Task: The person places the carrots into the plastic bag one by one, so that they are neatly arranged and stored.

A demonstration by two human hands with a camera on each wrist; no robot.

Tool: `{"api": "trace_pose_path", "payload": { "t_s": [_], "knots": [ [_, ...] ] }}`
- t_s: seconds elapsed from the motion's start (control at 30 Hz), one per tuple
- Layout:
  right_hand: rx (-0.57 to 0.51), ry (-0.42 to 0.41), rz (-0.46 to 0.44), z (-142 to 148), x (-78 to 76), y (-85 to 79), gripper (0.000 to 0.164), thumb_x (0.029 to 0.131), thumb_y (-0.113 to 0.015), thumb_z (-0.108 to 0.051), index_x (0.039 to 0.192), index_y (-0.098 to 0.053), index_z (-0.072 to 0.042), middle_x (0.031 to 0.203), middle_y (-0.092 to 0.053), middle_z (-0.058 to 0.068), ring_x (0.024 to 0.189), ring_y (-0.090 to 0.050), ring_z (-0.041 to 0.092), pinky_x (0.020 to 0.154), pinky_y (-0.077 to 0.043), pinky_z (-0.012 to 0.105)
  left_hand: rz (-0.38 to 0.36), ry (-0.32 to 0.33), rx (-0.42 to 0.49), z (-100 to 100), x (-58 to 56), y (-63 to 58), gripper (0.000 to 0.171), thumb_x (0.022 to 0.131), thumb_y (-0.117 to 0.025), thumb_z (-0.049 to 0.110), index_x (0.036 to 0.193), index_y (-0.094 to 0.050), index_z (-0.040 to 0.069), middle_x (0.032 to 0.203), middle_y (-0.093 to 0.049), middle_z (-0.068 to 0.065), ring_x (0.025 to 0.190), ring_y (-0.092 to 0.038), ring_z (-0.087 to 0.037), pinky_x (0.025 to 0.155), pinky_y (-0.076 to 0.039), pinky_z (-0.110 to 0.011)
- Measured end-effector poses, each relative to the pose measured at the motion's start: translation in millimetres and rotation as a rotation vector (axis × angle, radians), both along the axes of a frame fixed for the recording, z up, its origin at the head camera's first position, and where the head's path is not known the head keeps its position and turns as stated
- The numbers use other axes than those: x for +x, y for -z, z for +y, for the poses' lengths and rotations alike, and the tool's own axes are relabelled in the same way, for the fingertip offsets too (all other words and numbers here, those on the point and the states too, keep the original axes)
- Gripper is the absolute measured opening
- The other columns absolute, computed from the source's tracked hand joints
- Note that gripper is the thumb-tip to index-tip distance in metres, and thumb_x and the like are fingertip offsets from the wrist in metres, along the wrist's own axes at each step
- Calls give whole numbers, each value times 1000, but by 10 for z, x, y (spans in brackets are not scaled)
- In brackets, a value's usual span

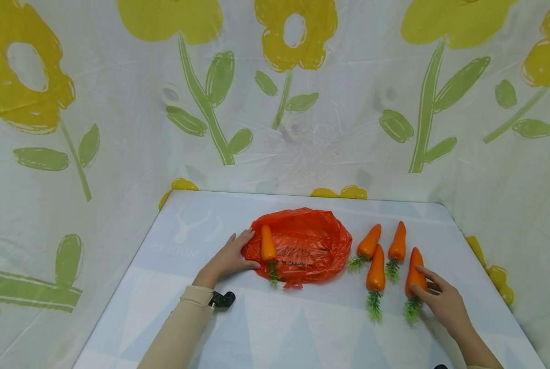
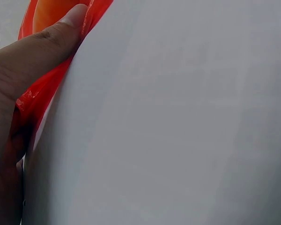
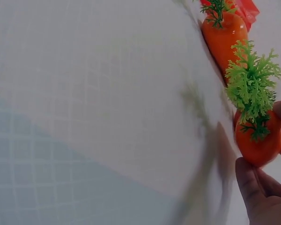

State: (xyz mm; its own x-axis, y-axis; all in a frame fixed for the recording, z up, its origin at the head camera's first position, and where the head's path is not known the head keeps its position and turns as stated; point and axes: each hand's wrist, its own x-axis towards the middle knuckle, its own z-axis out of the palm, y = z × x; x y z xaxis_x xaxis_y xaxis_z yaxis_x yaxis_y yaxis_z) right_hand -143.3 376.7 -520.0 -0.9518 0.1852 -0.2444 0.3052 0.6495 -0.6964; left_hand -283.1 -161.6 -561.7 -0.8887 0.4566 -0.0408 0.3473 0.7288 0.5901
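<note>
The rightmost carrot [image 1: 415,272] is pinched between the thumb and fingertips of the right hand [image 1: 447,305], at the right side of the pale table [image 1: 275,333]. Its body is glossy and evenly orange, tapered to a narrow tip that is pointed toward the far edge, with a broad, rounded near end into which a feathery, bright green leafy top [image 3: 253,86] is set. Three more carrots [image 1: 376,270] of the same look are grouped just to its left, and another carrot [image 1: 268,246] is seen on the left part of a crumpled, shiny red bag [image 1: 312,241] with dark print. That bag's left edge is touched by the left hand [image 1: 229,258], its fingers extended and the thumb held apart from them.
</note>
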Motion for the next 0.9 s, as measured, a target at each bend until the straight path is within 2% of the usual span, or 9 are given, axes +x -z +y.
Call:
{"api": "trace_pose_path", "payload": {
  "t_s": [0.23, 0.47, 0.63, 0.77, 0.87, 0.9],
  "knots": [
    [-1, 13, 45, -39, 5, -23, 82, 97, -63, -53, 157, -36, -4, 154, -36, 35, 131, -47, 52, 101, -49, 59, -7, -3, 13, 1, 6, -5, 105, 80, -85, 47, 160, -30, 7, 166, -27, -13, 155, -20, -31, 127, -4, -49],
    [-7, 10, 66, -98, 5, -63, 81, 97, -64, -53, 157, -37, -6, 154, -38, 32, 129, -49, 47, 90, -59, 38, -9, -7, 18, 9, 13, -20, 105, 80, -85, 47, 160, -31, 7, 166, -27, -13, 155, -19, -31, 126, -4, -50],
    [-6, -1, 68, -116, 3, -89, 81, 97, -63, -54, 158, -37, -6, 153, -39, 33, 129, -50, 48, 88, -59, 34, -9, -6, 7, 8, 14, -25, 106, 80, -85, 47, 161, -30, 8, 166, -26, -12, 155, -19, -30, 126, -4, -49],
    [-14, -5, 82, -140, 8, -109, 80, 98, -63, -53, 158, -37, -6, 152, -39, 33, 129, -50, 48, 78, -53, 13, -13, -7, 0, 4, 6, -12, 106, 80, -85, 48, 161, -29, 8, 167, -25, -11, 155, -18, -29, 127, -3, -48],
    [-21, -5, 108, -169, 15, -113, 78, 98, -63, -52, 157, -39, -7, 152, -41, 32, 126, -52, 44, 73, -43, 3, -19, -13, 2, 1, 4, -4, 106, 80, -85, 48, 161, -28, 10, 167, -24, -10, 155, -17, -28, 127, -3, -48],
    [-19, -5, 117, -176, 15, -112, 78, 98, -64, -52, 157, -40, -7, 151, -42, 31, 123, -55, 38, 73, -43, 3, -18, -13, 5, 0, 5, -4, 106, 80, -85, 48, 161, -29, 9, 167, -25, -11, 155, -17, -29, 126, -3, -49]
  ]
}}
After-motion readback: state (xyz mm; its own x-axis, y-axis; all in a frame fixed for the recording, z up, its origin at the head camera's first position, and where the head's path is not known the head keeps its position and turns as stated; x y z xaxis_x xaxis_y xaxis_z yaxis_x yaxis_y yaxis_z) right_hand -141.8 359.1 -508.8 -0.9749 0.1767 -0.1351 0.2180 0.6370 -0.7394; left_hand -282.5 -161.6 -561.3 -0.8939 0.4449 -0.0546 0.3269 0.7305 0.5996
